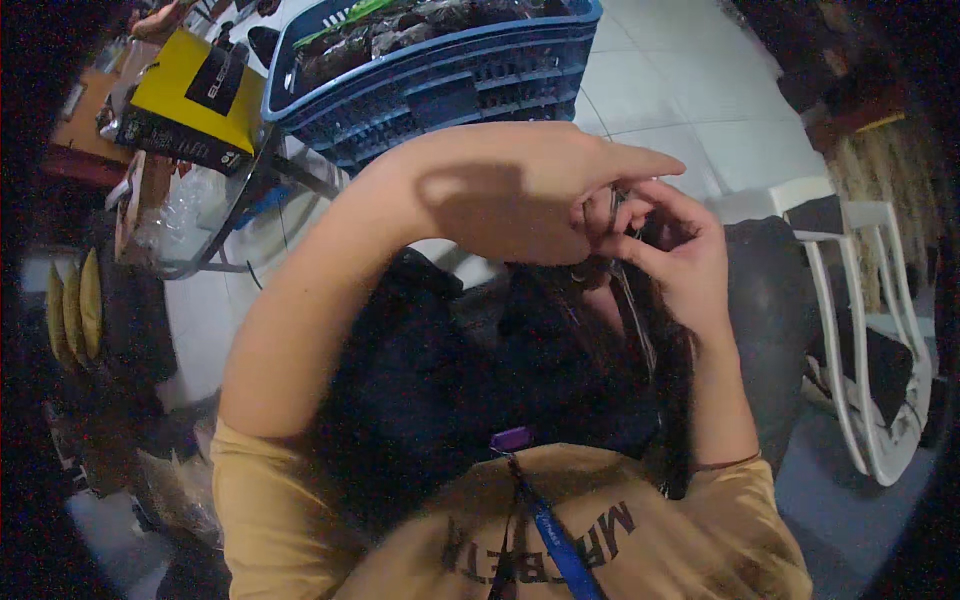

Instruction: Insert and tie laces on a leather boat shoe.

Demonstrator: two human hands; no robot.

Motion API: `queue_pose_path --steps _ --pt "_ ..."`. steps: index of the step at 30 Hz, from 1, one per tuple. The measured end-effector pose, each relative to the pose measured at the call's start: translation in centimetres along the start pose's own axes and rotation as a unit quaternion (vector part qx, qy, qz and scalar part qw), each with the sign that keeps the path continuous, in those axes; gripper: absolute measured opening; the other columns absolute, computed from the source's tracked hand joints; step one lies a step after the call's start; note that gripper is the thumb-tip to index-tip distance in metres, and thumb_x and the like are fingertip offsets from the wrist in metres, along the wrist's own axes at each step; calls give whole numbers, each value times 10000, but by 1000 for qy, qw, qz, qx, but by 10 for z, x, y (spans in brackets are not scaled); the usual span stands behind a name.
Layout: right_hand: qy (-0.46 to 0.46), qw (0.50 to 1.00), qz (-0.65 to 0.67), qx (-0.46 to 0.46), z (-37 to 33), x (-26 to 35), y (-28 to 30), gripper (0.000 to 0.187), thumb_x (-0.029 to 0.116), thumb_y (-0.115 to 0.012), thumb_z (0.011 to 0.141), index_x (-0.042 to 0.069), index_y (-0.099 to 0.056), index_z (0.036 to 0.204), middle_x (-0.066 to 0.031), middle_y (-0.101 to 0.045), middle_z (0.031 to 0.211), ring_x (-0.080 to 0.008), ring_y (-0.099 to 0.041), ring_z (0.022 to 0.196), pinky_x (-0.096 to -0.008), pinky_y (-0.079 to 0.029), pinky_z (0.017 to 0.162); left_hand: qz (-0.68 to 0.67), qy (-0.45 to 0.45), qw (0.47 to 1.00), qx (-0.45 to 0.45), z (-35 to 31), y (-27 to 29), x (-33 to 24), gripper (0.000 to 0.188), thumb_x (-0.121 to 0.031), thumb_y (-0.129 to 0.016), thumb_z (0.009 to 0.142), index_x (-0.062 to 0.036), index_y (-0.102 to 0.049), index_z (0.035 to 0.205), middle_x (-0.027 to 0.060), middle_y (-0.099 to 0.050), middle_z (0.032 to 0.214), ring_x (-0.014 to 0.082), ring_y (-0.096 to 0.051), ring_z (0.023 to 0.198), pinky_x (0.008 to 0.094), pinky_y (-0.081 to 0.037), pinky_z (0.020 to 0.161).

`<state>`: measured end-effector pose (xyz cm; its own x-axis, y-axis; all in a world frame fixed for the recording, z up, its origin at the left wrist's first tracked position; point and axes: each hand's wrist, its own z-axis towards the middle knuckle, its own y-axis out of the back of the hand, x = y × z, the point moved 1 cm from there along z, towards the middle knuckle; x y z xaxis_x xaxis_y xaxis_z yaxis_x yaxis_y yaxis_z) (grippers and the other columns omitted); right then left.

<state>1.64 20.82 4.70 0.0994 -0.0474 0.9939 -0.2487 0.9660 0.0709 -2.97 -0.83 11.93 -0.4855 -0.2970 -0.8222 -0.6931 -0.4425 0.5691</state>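
In front of my chest both hands meet, right of the middle. My left hand [525, 185] reaches across with its back up; one finger points right and the others curl under. My right hand [690, 245] comes from the right, thumb and fingers closed at the curled fingertips of the left. Between them shows a small dark curved piece [614, 212]; its kind and the rest of it are hidden by fingers. Below the hands hangs a dark brown, strand-like bundle [600, 312] with a shiny clear edge. I cannot tell which hand bears it.
A blue plastic crate [440, 105] with dark, clear-wrapped bundles and a green item stands ahead. At left, a yellow and black box [200, 90] rests near a metal frame. A white chair [850, 340] stands at right, beside a dark grey rounded shape [768, 280]. A blue lanyard [562, 550] hangs on my chest.
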Motion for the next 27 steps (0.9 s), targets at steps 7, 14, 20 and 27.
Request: queue_pose_path --steps 7,14,20,27 --pt "110 974 -195 13 4 5 2 381 90 -866 770 -7 -742 1117 -99 -729 1049 -231 -662 1054 -358 -485 984 53 -25 998 10 -3 0 -4 785 4 -629 843 -160 -407 1578 75 -692 887 195 -601 708 297 -505 669" --pt "146 972 -181 39 2 10 3 424 66 -832 813 -4 -721 1215 -137 -734 1192 -239 -673 1142 -364 -489 1027 -71 -52 977 -192 -18 -16 33 466 -58 -738 893 -20 -596 1335 35 -729 945 88 -623 774 228 -488 692" --pt "111 982 -153 -8 -2 15 -9 567 55 -840 824 7 -636 1352 -117 -723 1255 -187 -710 1088 -321 -541 958 -155 -82 918 -357 -18 -52 53 251 -126 -792 888 -26 -748 1114 40 -732 962 106 -628 862 250 -487 752" --pt "135 962 -229 -67 -3 18 -13 519 66 -851 816 17 -676 1302 -107 -753 1195 -170 -717 1031 -303 -555 905 -158 -99 911 -367 -12 -60 53 209 -95 -807 853 -73 -808 1061 54 -736 970 159 -652 894 292 -505 771"
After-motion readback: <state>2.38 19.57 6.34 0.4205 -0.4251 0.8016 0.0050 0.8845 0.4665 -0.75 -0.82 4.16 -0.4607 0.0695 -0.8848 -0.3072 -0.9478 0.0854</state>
